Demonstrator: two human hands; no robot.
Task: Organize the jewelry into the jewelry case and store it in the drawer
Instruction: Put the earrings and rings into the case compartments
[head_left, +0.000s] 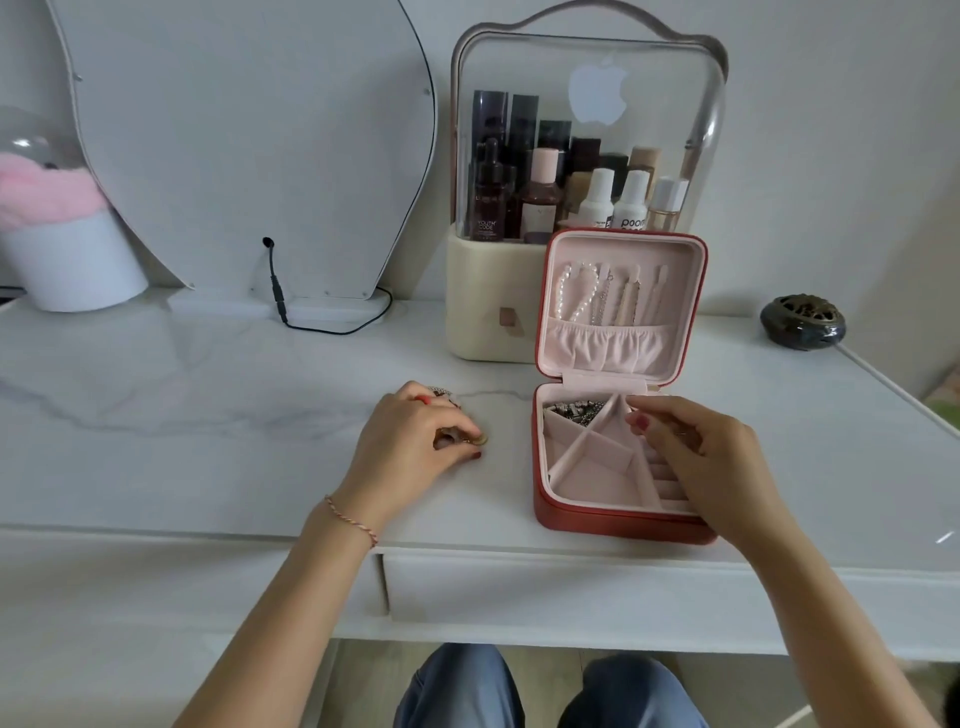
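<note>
White marble bench, pale wall; closed drawer under its front edge.
Left to right: tilted mirror at 10 o'clock; left hand, fingers curled, pinching a small gold piece against the bench; clear cosmetics box at 12; open red jewelry case, pearl strand on its lid; right hand above the tray, fingers loosely bent, grip unclear; dark pot at 2.

I sit at my white table. A big mirror leans on the plain wall behind the table. Under the table is a pale floor.
</note>
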